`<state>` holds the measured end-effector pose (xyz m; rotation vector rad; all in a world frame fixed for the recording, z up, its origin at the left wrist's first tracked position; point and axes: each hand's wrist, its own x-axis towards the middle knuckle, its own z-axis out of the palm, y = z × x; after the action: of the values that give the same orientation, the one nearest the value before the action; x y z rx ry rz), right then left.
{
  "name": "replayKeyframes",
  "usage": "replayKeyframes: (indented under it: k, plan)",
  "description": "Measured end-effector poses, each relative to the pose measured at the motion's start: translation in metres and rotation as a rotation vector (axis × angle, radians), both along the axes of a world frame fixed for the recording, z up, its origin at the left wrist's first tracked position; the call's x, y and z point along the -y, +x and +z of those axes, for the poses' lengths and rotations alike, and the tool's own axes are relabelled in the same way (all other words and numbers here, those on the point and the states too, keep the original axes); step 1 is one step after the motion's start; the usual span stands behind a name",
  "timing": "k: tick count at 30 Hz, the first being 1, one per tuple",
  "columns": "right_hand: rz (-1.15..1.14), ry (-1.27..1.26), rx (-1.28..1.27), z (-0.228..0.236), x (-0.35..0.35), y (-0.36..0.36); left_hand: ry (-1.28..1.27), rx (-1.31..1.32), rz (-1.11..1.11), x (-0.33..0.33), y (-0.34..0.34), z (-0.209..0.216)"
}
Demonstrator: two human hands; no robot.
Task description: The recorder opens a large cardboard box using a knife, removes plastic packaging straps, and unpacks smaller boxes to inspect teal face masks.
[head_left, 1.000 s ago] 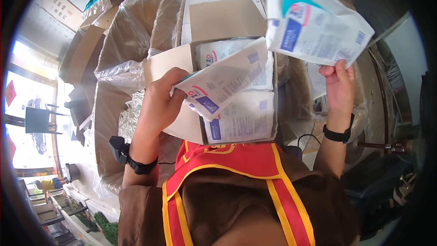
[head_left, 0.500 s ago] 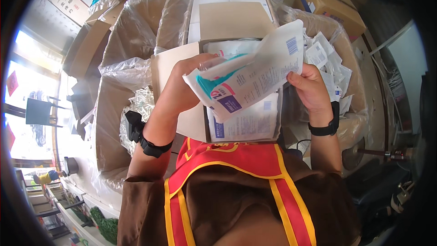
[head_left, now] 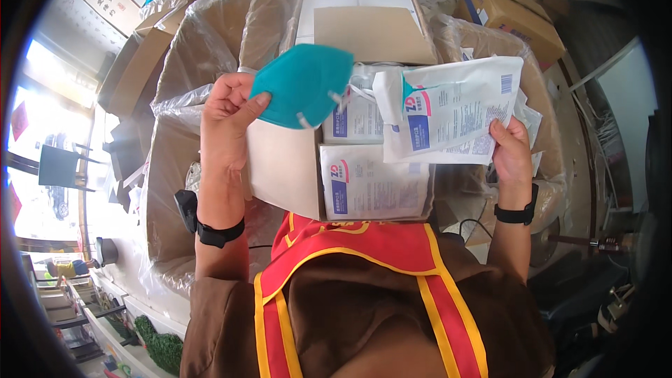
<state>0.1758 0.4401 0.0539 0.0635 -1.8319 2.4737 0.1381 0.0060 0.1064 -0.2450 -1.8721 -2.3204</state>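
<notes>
My left hand (head_left: 227, 112) pinches the edge of a folded teal face mask (head_left: 302, 84) between thumb and fingers. White ear loops hang at the mask's right side, by the mouth of a white printed pouch (head_left: 462, 112). My right hand (head_left: 514, 150) grips that pouch by its lower right corner. A bit of teal shows on the pouch near its left end. Below both hands is an open cardboard box (head_left: 283, 168), with more white pouches (head_left: 378, 196) lying flat in it.
At the left stands a plastic-lined carton (head_left: 168, 189) with white pieces inside. Another lined carton (head_left: 553, 112) at the right holds white packets. A box of white packs (head_left: 329, 3) sits behind, and a brown carton (head_left: 511, 17) stands far right.
The teal mask has come out of the pouch in my left hand, which moved left and up. My right hand shifted right with the pouch.
</notes>
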Motion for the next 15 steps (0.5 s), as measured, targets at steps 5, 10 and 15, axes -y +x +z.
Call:
replayKeyframes:
  k: [5,10,15]
  plan:
    - [0.002,-0.091,0.025,-0.003,0.013,0.001,0.238,0.08,0.062,0.011,0.001,0.007]
    - [0.051,-0.038,0.038,-0.004,0.023,0.001,0.185,0.009,-0.195,0.004,0.009,0.022]
    - [0.127,-0.06,0.028,-0.004,0.033,0.0,-0.297,-0.004,-0.195,-0.064,0.028,0.028]
